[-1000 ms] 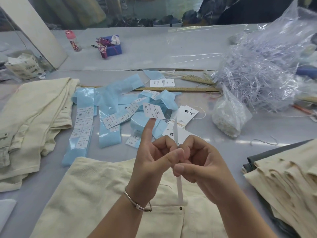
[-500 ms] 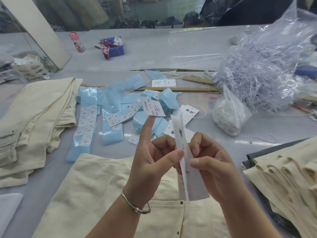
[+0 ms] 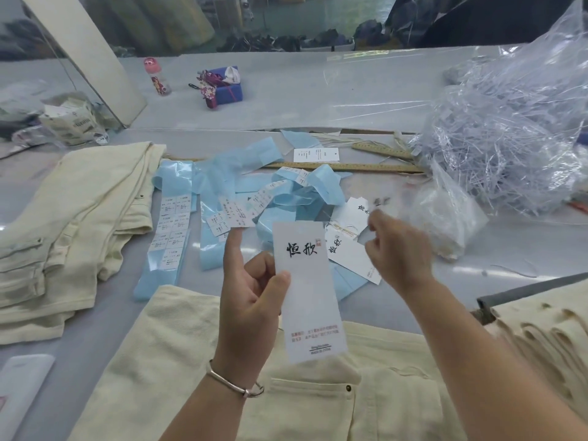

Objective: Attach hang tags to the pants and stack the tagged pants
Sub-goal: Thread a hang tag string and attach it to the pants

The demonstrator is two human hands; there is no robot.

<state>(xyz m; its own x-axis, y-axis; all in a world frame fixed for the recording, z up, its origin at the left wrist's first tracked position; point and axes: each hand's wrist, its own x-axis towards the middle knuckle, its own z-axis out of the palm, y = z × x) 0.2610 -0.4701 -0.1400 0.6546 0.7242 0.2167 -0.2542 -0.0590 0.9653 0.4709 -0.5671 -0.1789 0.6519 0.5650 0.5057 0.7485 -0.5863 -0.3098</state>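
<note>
The long white card hang tag with black brush lettering point(image 3: 307, 288) stands upright at the centre of the view, above the cream woven pants point(image 3: 197, 361) spread at six o'clock on the grey surface point(image 3: 318, 100). The left hand point(image 3: 251, 300) pinches it by the left edge, thumb in front and curled fingers behind, while its forefinger points straight up with a small white size sticker point(image 3: 232, 214) on its tip. The right hand point(image 3: 399, 249), at three o'clock of the tag, is blurred; its fingers look curled, but whether they pinch anything I cannot tell.

The tag is probably light and fairly stiff, so an edge pinch should hold it flat; a squeeze across the middle could crease it. The pants look soft, limp and heavier, best taken near the waistband, by the small brass button point(image 3: 348, 388). Loose white tags with strings point(image 3: 350, 246) lie at one o'clock of the held tag, and a pile of cream pants point(image 3: 73, 224) at nine o'clock.
</note>
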